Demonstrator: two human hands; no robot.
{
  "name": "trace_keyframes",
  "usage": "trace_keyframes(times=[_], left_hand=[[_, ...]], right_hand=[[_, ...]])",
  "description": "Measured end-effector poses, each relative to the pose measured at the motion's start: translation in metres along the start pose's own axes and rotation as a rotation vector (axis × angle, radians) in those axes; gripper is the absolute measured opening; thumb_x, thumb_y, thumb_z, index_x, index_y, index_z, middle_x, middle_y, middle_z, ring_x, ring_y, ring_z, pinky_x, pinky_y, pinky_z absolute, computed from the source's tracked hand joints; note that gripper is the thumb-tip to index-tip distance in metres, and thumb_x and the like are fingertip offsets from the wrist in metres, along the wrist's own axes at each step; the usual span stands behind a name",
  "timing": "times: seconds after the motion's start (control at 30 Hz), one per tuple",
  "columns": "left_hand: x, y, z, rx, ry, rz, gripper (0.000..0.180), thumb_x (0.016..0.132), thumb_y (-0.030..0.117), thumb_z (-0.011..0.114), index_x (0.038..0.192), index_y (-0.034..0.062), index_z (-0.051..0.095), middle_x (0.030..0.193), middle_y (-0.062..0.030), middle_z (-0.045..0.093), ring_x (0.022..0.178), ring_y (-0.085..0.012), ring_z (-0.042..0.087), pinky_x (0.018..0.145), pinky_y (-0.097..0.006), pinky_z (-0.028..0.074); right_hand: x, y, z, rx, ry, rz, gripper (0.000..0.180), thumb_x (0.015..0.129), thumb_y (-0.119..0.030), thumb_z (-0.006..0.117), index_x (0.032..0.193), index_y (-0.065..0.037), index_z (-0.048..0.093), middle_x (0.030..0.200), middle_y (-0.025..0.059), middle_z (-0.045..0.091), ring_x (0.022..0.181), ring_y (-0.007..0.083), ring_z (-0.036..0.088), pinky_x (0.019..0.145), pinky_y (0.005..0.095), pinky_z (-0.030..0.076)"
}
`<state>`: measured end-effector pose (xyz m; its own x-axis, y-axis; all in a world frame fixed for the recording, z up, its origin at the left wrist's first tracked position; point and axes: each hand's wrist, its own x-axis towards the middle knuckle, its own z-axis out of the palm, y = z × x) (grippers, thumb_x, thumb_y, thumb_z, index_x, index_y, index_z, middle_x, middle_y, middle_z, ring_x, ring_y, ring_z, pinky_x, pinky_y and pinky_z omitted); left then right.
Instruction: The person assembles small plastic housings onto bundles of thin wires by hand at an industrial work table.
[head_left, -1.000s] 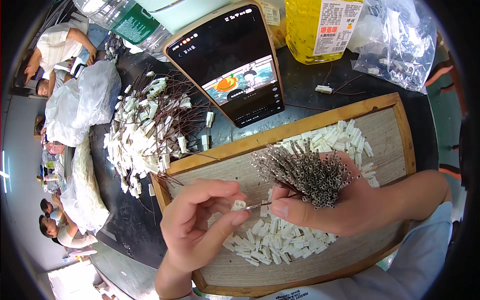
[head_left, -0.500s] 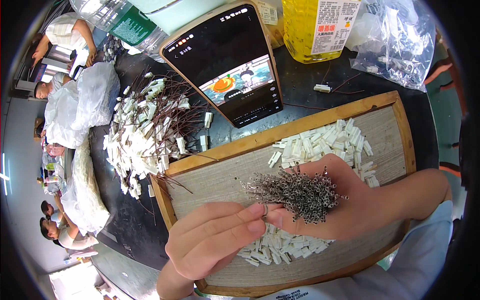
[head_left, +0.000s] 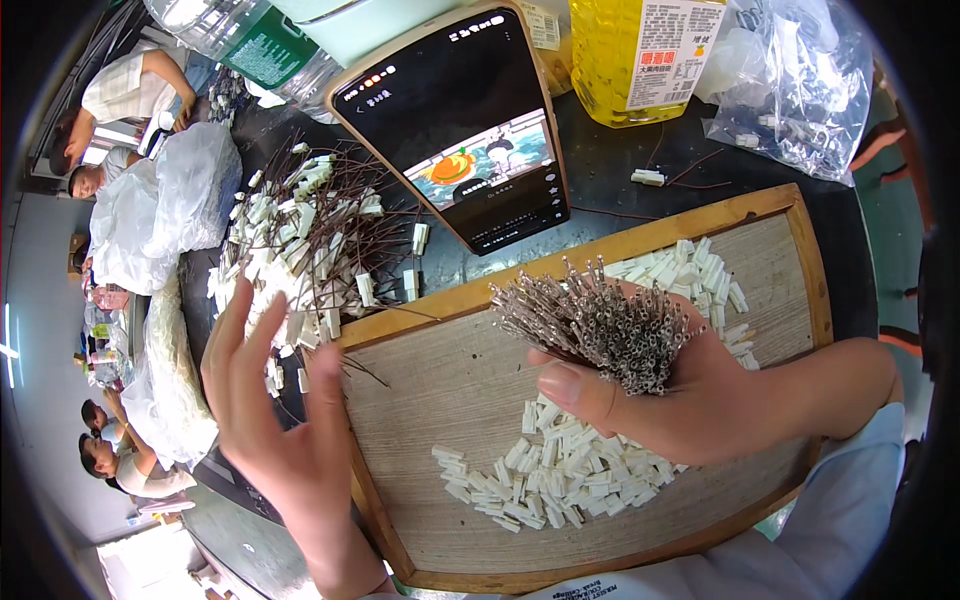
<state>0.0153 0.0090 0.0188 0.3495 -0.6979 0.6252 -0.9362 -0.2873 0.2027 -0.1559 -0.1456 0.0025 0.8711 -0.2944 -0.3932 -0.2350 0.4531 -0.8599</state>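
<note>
My right hand (head_left: 690,415) is wrapped around a thick bundle of thin wires (head_left: 610,325), whose small metal terminal ends fan out above the thumb. Beneath it, loose white plastic connector housings (head_left: 560,475) lie in a wood-framed tray (head_left: 400,440). My left hand (head_left: 270,420) is raised over the tray's left edge, empty, with its fingers spread and a little blurred. Just beyond those fingers is a heap of white connectors with brown wires (head_left: 310,225) on the black table.
A phone (head_left: 460,130) playing a video leans behind the tray. Behind it are a clear bottle with a green label (head_left: 270,50) and a yellow jug (head_left: 620,70). A clear plastic bag (head_left: 790,100) lies back right; white bags (head_left: 160,210) are at left. Other people sit farther left.
My left hand has left the wire bundle and moved left toward the connector heap, its fingers opening. My right hand still grips the bundle, now turned slightly.
</note>
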Motion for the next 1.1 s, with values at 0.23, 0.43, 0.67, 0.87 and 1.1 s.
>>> trace_keyframes(times=[0.23, 0.43, 0.67, 0.87, 1.1], left_hand=[[-0.021, 0.034, 0.015, -0.289, -0.763, 0.106, 0.030, 0.071, 0.014, 0.069, 0.099, 0.0064, 0.061, 0.084, -0.0033, 0.055, 0.075, -0.0209, 0.054, 0.064, -0.031, 0.041], [-0.019, 0.032, 0.018, -0.231, -0.758, 0.091, 0.024, 0.071, 0.008, 0.068, 0.093, 0.0052, 0.059, 0.078, -0.0053, 0.054, 0.069, -0.0189, 0.054, 0.059, -0.031, 0.043], [-0.025, 0.016, 0.019, -1.507, -0.309, -0.614, 0.030, 0.069, -0.012, 0.069, 0.086, 0.0007, 0.047, 0.093, -0.0236, 0.063, 0.088, -0.0255, 0.064, 0.077, -0.031, 0.053], [-0.024, 0.022, 0.018, -1.500, -0.371, -0.727, 0.032, 0.070, -0.013, 0.067, 0.097, -0.0051, 0.052, 0.093, -0.0230, 0.064, 0.092, -0.0264, 0.064, 0.079, -0.033, 0.053], [-0.016, 0.029, 0.002, -1.249, -0.531, -0.540, 0.016, 0.070, -0.014, 0.066, 0.085, -0.0067, 0.062, 0.090, -0.0203, 0.065, 0.091, -0.0267, 0.064, 0.081, -0.035, 0.052]], right_hand=[[0.002, 0.011, -0.008, 0.062, -0.131, -0.111, 0.011, 0.088, -0.016, 0.057, 0.091, -0.006, 0.058, 0.069, -0.0040, 0.056, 0.064, 0.0037, 0.050, 0.057, 0.0209, 0.040], [0.003, 0.017, -0.006, 0.082, -0.096, -0.286, 0.017, 0.084, -0.006, 0.061, 0.098, -0.002, 0.053, 0.079, -0.0018, 0.056, 0.066, 0.0007, 0.049, 0.053, 0.0189, 0.039], [-0.002, 0.009, -0.009, 0.014, -0.123, -0.061, 0.015, 0.081, -0.008, 0.065, 0.091, -0.002, 0.056, 0.074, -0.0033, 0.057, 0.064, 0.0009, 0.049, 0.053, 0.0197, 0.040], [-0.001, 0.009, -0.010, 0.051, -0.155, -0.111, 0.016, 0.081, -0.006, 0.065, 0.094, -0.001, 0.057, 0.078, -0.0018, 0.058, 0.070, 0.0018, 0.051, 0.059, 0.0196, 0.042], [-0.003, 0.022, 0.000, 0.090, -0.133, -0.227, 0.013, 0.083, -0.015, 0.066, 0.088, -0.004, 0.062, 0.083, 0.0025, 0.066, 0.073, 0.0042, 0.061, 0.066, 0.0172, 0.047]])
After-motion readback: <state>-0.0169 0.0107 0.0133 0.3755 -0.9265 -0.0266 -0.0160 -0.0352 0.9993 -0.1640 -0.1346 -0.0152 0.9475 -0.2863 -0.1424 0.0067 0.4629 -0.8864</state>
